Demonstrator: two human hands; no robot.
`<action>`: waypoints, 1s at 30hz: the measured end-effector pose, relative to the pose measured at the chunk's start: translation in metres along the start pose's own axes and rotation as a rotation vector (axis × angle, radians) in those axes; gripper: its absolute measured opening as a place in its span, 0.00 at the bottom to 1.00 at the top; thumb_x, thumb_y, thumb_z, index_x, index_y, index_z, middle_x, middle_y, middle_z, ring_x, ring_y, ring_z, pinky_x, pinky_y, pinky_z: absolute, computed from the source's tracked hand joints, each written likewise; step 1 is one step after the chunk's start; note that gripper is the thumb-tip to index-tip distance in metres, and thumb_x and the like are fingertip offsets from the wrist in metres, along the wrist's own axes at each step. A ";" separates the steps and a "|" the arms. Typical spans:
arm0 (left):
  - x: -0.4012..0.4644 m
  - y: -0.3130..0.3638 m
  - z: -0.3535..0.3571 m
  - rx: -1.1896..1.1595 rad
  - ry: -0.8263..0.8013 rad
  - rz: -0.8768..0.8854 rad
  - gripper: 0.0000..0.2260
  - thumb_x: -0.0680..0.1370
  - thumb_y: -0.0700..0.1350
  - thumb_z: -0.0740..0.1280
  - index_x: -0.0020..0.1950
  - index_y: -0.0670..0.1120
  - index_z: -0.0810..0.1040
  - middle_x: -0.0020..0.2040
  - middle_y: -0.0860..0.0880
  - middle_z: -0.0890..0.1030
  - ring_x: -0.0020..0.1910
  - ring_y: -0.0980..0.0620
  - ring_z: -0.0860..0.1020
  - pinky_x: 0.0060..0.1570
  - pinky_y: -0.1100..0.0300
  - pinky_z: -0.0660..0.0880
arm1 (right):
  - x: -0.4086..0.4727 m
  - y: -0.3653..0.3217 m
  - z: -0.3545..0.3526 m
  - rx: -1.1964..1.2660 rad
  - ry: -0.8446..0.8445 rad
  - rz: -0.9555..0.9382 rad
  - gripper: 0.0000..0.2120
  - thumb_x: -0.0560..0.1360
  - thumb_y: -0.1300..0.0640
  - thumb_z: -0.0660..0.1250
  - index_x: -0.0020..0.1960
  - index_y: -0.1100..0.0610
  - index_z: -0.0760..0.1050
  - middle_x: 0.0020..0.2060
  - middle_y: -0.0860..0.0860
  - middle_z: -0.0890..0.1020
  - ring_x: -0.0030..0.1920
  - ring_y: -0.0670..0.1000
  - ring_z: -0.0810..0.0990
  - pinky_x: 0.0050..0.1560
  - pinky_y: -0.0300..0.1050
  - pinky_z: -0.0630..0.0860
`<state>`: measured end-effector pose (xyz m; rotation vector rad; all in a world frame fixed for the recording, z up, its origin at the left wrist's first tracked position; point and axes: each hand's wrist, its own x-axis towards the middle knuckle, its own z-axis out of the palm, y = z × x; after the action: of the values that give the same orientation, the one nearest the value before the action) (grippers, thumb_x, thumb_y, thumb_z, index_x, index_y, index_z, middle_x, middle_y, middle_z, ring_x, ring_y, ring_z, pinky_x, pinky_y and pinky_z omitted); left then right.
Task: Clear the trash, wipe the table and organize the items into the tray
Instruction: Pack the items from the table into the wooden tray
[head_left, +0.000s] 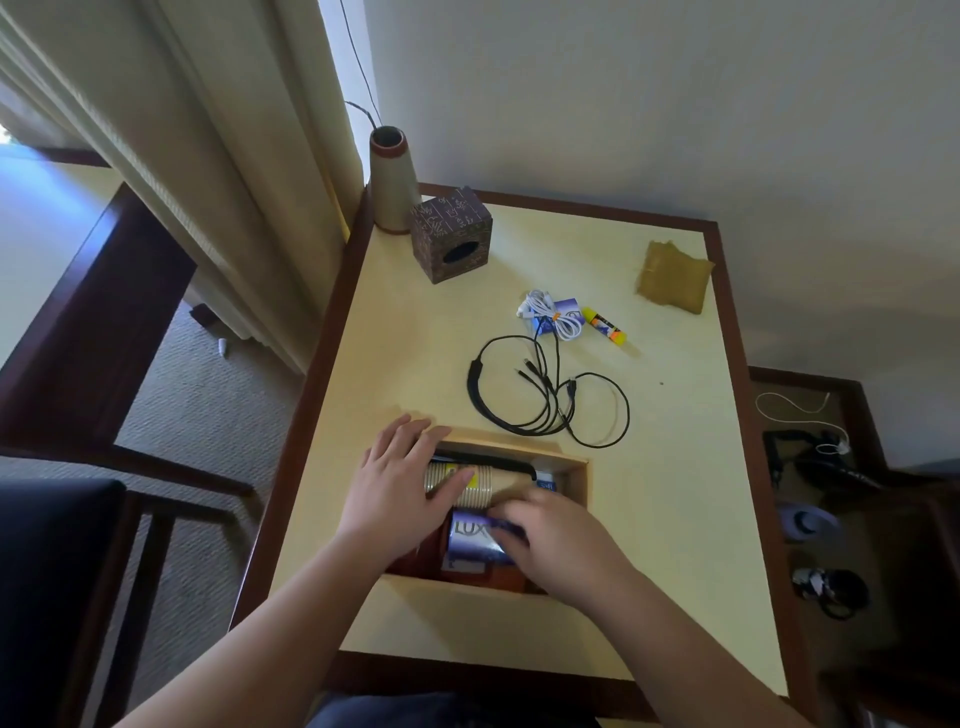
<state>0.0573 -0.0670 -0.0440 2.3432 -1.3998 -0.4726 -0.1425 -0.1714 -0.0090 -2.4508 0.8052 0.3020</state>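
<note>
Cream-topped surface (675, 493) with dark wooden border, seen from above. A shallow wooden tray (574, 467) sits at 6 o'clock and contains a stack of beige paper cups (493, 486) lying on its side and a purple Lux soap box (475, 540). The left hand (400, 493) rests flat over the cups, fingers straight. The right hand (556, 540) has its grip curled on the soap box. Beyond the tray, toward 12 o'clock, lie a loose black cable (550, 400), a coiled white cable (550, 317), a yellow-and-orange glue stick (605, 326), and a folded olive cloth (672, 278) at 2 o'clock. A brown patterned tissue box (452, 234) stands at 11 o'clock.
</note>
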 end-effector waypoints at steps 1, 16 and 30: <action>0.000 0.000 0.000 -0.002 -0.003 0.001 0.30 0.80 0.71 0.58 0.77 0.57 0.69 0.77 0.54 0.70 0.81 0.51 0.57 0.76 0.46 0.65 | 0.002 0.002 -0.007 0.000 0.002 0.004 0.12 0.82 0.41 0.61 0.56 0.45 0.80 0.50 0.43 0.79 0.49 0.46 0.80 0.49 0.48 0.81; 0.002 0.001 -0.001 -0.009 -0.036 -0.038 0.30 0.80 0.72 0.58 0.77 0.58 0.67 0.77 0.56 0.68 0.81 0.53 0.56 0.76 0.43 0.65 | 0.157 0.156 -0.104 0.174 0.398 0.570 0.17 0.78 0.52 0.67 0.66 0.52 0.77 0.60 0.57 0.76 0.57 0.61 0.78 0.51 0.48 0.73; 0.003 0.003 0.001 0.004 -0.018 -0.058 0.29 0.80 0.72 0.59 0.76 0.58 0.70 0.76 0.55 0.71 0.81 0.53 0.59 0.76 0.45 0.66 | 0.217 0.189 -0.088 0.019 0.308 0.835 0.17 0.79 0.52 0.67 0.63 0.60 0.75 0.63 0.61 0.74 0.65 0.63 0.72 0.58 0.57 0.74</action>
<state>0.0558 -0.0708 -0.0440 2.3941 -1.3441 -0.5086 -0.0796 -0.4529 -0.0941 -2.0378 1.9349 0.2042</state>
